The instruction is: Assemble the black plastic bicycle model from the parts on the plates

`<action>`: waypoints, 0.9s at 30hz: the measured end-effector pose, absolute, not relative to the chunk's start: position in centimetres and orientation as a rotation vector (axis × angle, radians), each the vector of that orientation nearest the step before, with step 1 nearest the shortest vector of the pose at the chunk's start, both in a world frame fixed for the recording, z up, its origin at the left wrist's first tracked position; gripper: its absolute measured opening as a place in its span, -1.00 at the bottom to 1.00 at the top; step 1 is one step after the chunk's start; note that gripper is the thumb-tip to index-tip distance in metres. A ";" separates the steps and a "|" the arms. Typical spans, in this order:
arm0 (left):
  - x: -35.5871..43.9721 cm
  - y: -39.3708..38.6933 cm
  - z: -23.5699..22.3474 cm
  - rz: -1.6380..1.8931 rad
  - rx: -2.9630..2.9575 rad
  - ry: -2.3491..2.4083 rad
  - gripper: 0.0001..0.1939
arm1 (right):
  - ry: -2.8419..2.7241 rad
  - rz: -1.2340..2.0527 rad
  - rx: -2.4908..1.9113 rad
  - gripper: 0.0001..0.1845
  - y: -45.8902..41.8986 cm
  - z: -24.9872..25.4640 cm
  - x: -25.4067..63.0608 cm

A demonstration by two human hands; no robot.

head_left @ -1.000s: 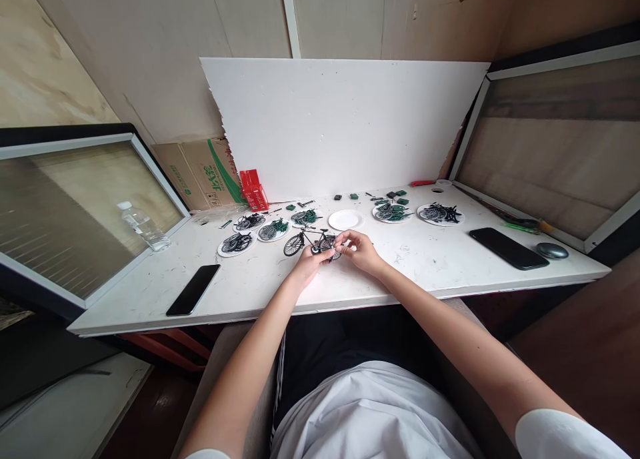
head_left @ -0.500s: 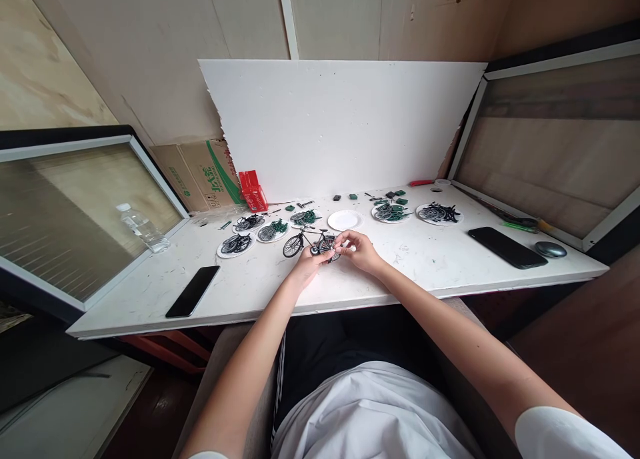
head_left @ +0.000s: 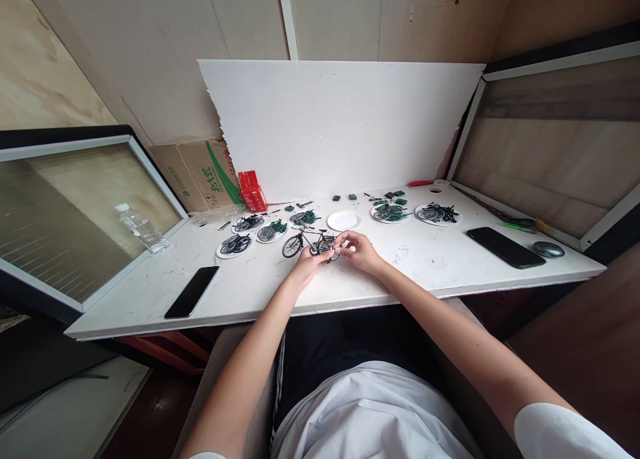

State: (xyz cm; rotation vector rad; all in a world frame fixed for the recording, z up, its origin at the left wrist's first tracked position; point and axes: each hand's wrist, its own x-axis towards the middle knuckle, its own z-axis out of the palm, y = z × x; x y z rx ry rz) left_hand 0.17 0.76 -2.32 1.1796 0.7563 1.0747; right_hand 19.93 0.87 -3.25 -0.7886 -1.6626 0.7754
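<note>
Inside the front edge of the desk (head_left: 430,272), the left hand (head_left: 309,265) pinches a seemingly near-complete model bicycle (head_left: 314,249), the right hand (head_left: 361,252) pinches its rear wheel (head_left: 329,243), and loose parts (head_left: 393,212) lie on plates (head_left: 220,251).

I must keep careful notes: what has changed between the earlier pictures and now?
Nothing visibly changed except a slight camera shift; nothing taken or let go. The left hand still holds the black model bicycle; the right hand stays at its right end.
</note>
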 end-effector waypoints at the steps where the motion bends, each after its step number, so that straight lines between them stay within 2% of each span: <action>1: 0.2 0.7 -2.3 1.078 1.180 0.757 -0.52 | -1.673 0.786 -0.789 -0.70 0.9 -3.1 20.2; 5: 0.3 0.7 -2.2 1.092 1.177 0.789 -0.51 | -1.704 0.704 -0.854 -0.69 1.8 -2.4 22.5; 9: 0.3 0.8 -2.2 1.123 1.116 0.864 -0.48 | -1.760 0.290 -1.163 -0.85 3.3 -3.2 25.8; 11: 0.3 0.9 -2.3 1.157 1.077 0.884 -0.46 | -1.756 0.212 -1.351 -0.91 3.8 -3.9 26.8; 15: 0.4 1.0 -2.4 1.227 1.077 0.874 -0.47 | -1.768 0.158 -1.647 -0.92 3.9 -4.6 26.8; 18: 0.4 1.1 -2.5 1.270 1.084 0.907 -0.46 | -1.891 0.049 -1.818 -0.85 3.4 -4.2 26.1; 23: 0.5 1.1 -2.6 1.348 1.104 0.959 -0.40 | -1.898 0.024 -1.846 -0.83 2.8 -3.4 25.6; 27: 0.6 1.0 -2.6 1.412 1.093 1.064 -0.36 | -1.699 0.187 -1.488 -0.73 2.5 -2.9 24.8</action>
